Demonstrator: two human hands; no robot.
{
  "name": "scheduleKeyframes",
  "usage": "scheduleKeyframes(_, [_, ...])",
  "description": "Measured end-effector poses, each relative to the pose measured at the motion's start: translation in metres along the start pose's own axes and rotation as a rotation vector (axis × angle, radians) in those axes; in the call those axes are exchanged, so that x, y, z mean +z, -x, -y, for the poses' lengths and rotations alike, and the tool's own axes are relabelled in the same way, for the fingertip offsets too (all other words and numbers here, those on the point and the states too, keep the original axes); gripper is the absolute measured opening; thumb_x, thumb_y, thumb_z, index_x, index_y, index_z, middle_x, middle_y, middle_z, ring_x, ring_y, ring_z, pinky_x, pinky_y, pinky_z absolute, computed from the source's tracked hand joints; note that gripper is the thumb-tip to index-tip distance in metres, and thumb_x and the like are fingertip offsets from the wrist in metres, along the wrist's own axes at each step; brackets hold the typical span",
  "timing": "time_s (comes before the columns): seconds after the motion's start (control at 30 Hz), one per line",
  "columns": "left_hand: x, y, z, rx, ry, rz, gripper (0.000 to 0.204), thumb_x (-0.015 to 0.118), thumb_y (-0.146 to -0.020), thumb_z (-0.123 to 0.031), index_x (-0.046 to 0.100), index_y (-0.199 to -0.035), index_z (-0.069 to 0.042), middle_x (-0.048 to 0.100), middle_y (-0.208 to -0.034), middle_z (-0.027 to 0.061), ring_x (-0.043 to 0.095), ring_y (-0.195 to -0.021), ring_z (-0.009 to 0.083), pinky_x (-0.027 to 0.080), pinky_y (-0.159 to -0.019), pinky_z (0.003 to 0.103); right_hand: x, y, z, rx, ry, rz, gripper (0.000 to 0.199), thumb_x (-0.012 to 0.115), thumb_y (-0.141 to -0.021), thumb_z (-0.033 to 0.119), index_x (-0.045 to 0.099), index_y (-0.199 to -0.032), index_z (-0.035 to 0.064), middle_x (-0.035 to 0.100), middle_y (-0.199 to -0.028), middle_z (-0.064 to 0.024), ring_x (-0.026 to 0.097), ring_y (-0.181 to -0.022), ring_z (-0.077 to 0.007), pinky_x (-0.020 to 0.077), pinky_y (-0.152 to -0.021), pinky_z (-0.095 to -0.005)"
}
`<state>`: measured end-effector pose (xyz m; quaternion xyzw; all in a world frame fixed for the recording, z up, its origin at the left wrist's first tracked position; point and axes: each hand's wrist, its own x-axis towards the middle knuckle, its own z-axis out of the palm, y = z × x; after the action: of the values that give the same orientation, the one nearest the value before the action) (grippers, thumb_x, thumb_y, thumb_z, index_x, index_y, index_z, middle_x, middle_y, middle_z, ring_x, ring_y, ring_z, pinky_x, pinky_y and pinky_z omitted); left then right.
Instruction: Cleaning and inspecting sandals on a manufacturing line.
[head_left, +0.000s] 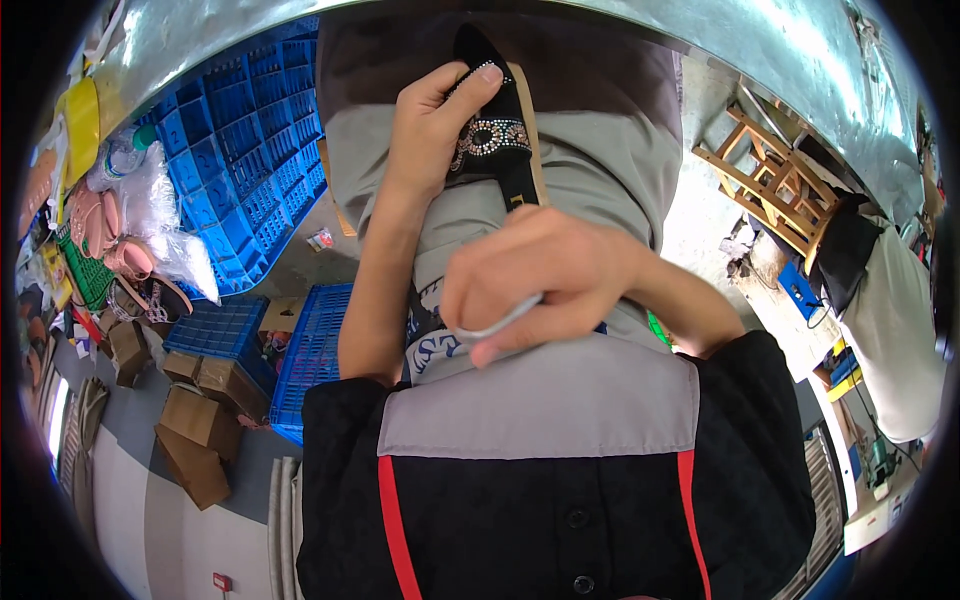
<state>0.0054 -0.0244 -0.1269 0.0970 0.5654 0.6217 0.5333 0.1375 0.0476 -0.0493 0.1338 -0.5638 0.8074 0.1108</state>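
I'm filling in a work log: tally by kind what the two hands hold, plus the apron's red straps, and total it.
Black rhinestone sandal, in the left hand: 1
Thin whitish strip, exact kind unclear, in the blurred right hand: 1
Red apron straps: 2
Total: 4

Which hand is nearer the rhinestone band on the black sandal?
Left. The left hand grips the black sandal just beside the rhinestone band; the right hand is farther off, lower in the view, nearer the person's chest.
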Motion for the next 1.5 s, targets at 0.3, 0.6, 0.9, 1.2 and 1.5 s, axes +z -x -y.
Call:
scheduleKeyframes(0.3, [-0.001,0.005,-0.009,0.078,-0.258,-0.133,0.044,0.073,-0.097,-0.031,0.058,-0.067,-0.003,0.046,-0.058,-0.0069,0.038,-0.057,0.0014,0.029,-0.05,0.025,-0.024,0.077,0.025,-0.345,-0.855,-0.36,0.017,0.061,-0.105,0.023,0.053,-0.107,0.0081,0.066,-0.097,-0.0096,0.048,-0.052,-0.0131,0.0435,-0.049,-0.0323])
scheduleKeyframes(0.6, [0.007,0.021,-0.043,0.074,-0.753,-0.193,0.051,0.072,-0.094,-0.043,0.06,-0.073,0.002,0.046,-0.054,0.0047,0.04,-0.053,0.0081,0.033,-0.051,0.03,-0.046,0.099,0.034,0.148,-0.466,-0.832,0.015,0.056,-0.105,0.013,0.056,-0.114,0.0017,0.06,-0.095,-0.0139,0.027,-0.044,-0.0008,0.0228,-0.041,-0.0196])
scheduleKeyframes(0.9, [0.009,0.029,-0.051,0.145,-0.951,-0.24,0.048,0.065,-0.098,-0.043,0.066,-0.077,0.0,0.058,-0.061,0.0183,0.056,-0.06,0.0353,0.039,-0.057,0.04,-0.035,0.024,0.011,0.184,0.81,-0.561,0.014,0.07,-0.085,-0.005,0.069,-0.099,-0.0035,0.066,-0.085,-0.0117,0.064,-0.072,-0.0216,0.0488,-0.064,-0.0309])
scheduleKeyframes(1.2, [-0.004,0.072,-0.071,0.242,-0.374,-0.191,0.02,0.064,-0.103,-0.019,0.067,-0.102,0.002,0.062,-0.084,0.0014,0.053,-0.076,0.0105,0.04,-0.068,0.024,-0.021,0.045,0.014,0.206,0.841,-0.725,0.013,0.067,-0.089,-0.009,0.066,-0.101,-0.0041,0.063,-0.085,-0.0115,0.059,-0.071,-0.0191,0.0451,-0.063,-0.029])
scheduleKeyframes(1.5, [0.003,0.069,-0.063,0.439,-0.05,-0.296,0.071,0.068,-0.091,0.002,0.035,-0.154,0.0,0.046,-0.151,0.0197,0.055,-0.13,0.0251,0.048,-0.106,0.039,-0.003,0.06,-0.01,0.3,-0.141,-0.864,0.011,0.053,-0.107,0.01,0.046,-0.116,0.0062,0.057,-0.092,-0.0007,0.037,-0.055,-0.0006,0.0291,-0.049,-0.0182])
